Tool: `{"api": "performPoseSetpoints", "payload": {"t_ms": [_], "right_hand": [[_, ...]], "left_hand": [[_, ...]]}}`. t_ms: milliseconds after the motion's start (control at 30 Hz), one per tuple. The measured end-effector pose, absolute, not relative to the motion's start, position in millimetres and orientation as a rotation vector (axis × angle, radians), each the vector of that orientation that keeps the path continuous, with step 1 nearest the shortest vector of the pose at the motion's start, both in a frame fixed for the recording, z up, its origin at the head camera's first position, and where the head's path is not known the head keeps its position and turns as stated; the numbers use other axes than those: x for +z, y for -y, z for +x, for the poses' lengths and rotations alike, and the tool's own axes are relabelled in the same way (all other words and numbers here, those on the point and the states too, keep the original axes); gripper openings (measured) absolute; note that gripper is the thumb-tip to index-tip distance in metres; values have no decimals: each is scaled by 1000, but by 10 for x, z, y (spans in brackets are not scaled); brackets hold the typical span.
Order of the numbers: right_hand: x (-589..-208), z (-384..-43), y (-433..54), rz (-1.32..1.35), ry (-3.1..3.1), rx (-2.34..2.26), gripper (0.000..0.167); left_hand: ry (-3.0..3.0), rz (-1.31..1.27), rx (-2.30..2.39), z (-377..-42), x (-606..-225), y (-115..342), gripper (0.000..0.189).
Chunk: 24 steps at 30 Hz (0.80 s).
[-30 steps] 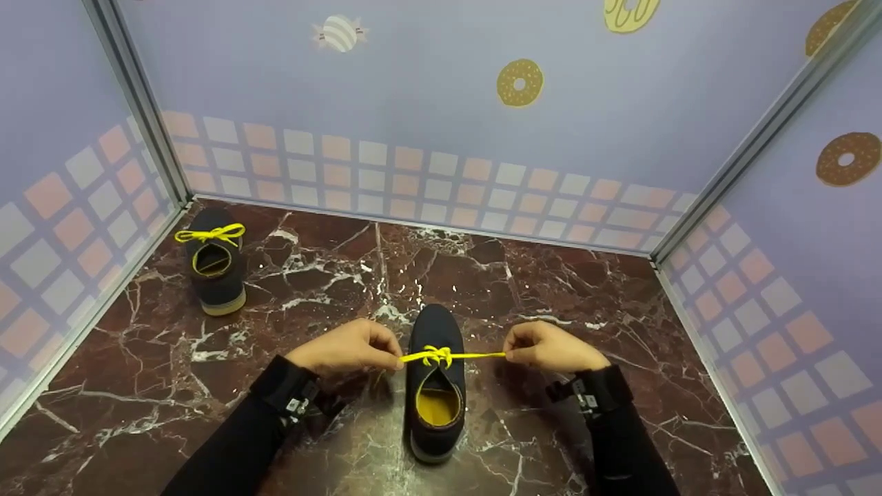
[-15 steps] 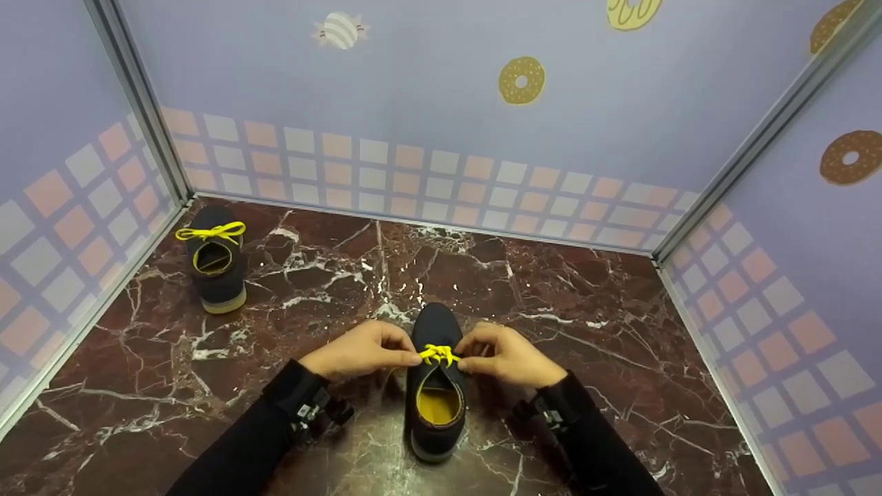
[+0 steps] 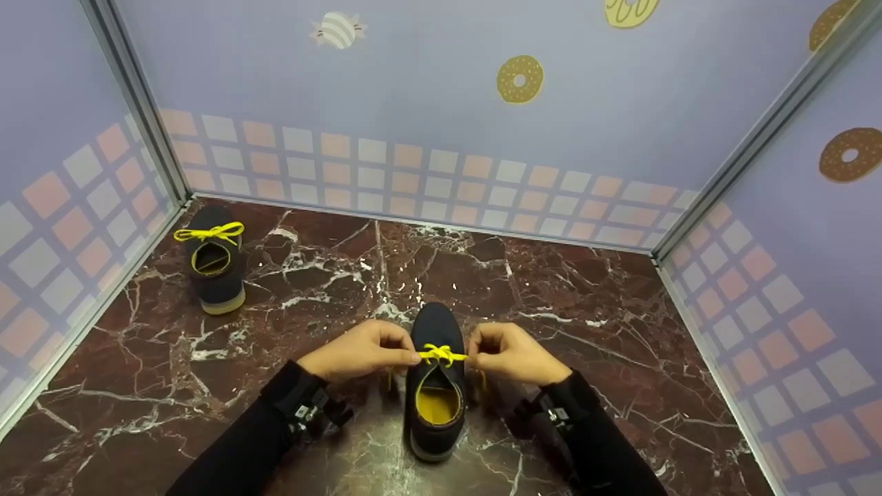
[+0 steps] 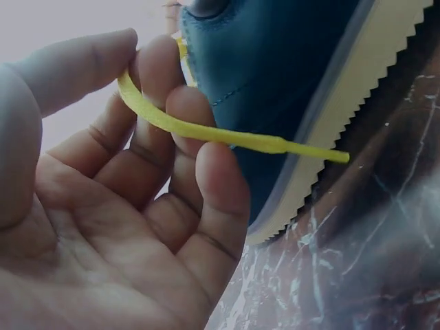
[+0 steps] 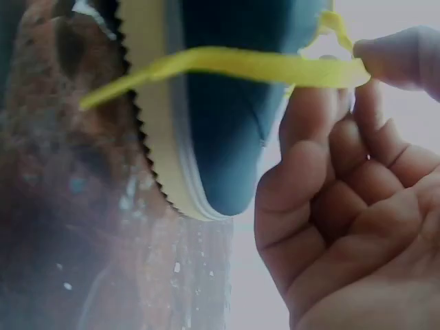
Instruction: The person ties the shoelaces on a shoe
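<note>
Clearly, the left hand (image 3: 360,351) and right hand (image 3: 520,353) are pinching opposite ends of the flat yellow shoelace (image 3: 442,355), seemingly keeping it level, while the dark, low-cut shoe (image 3: 438,405) is resting sole-down between them on the marbled table (image 3: 565,303).

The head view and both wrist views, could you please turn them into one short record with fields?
near shoe: dark, yellow inside, toe pointing away
yellow lace: looped across the near shoe's front
left hand: pinches this lace, left of the shoe; loose end trails free
right hand: pinches it on the right; loose end trails free
far shoe: ahead and left, yellow bow tied
floor: red-brown, white-veined
walls: lavender, with squares and doughnut pictures
</note>
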State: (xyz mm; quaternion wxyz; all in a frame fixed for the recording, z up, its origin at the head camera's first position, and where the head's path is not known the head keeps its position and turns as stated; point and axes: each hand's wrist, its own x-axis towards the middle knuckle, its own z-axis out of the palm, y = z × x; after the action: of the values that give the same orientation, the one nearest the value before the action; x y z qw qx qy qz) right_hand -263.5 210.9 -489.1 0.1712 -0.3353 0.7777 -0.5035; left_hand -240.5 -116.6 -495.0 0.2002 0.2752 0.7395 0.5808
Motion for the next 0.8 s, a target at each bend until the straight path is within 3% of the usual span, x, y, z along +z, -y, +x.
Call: {"api": "performPoseSetpoints", "payload": {"t_ms": [800], "right_hand": [[-4816,-2789,-2468,-1015,-2066,-1298,6]], "left_hand": [[-1935,870,1495,-2531,-4938,1476,19]]}}
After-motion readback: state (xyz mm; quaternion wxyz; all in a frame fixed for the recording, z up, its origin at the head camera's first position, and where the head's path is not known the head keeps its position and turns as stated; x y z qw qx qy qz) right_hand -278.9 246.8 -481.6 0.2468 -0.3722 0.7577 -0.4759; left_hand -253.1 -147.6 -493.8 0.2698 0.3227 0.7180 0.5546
